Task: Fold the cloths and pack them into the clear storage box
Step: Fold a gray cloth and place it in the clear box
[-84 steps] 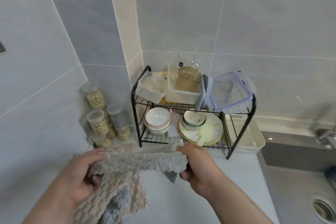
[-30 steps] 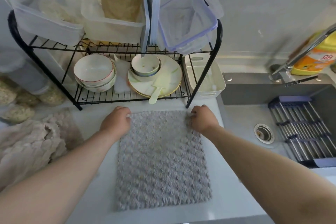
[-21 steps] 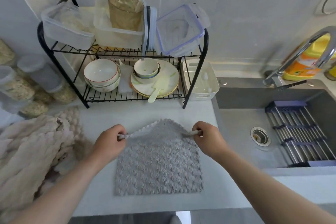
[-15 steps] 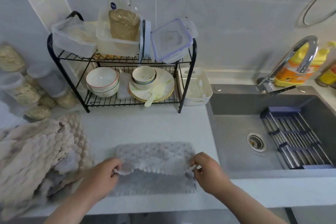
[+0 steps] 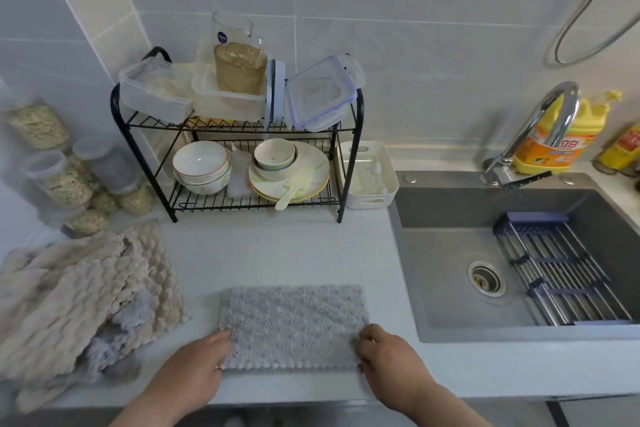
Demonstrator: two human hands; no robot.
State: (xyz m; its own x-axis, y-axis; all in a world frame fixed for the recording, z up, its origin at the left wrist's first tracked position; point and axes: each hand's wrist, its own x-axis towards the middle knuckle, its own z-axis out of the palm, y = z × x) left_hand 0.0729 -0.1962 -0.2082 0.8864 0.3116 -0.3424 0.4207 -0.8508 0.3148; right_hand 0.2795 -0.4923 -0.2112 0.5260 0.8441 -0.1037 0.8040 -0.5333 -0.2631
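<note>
Folded grey cloth (image 5: 292, 322) flat on the counter (image 5: 277, 253), left hand (image 5: 192, 369) and right hand (image 5: 389, 355) fingers curled, pinching its two near corners.

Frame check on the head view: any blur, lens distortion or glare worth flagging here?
Head view: the dish rack is sharp, while the beige cloth pile at the left edge looks smeared and the gray cloth reads soft. Head view: the wide-angle lens bows the tile lines and the counter edge. Head view: the light is soft and even, with one bright highlight on the faucet.
</note>
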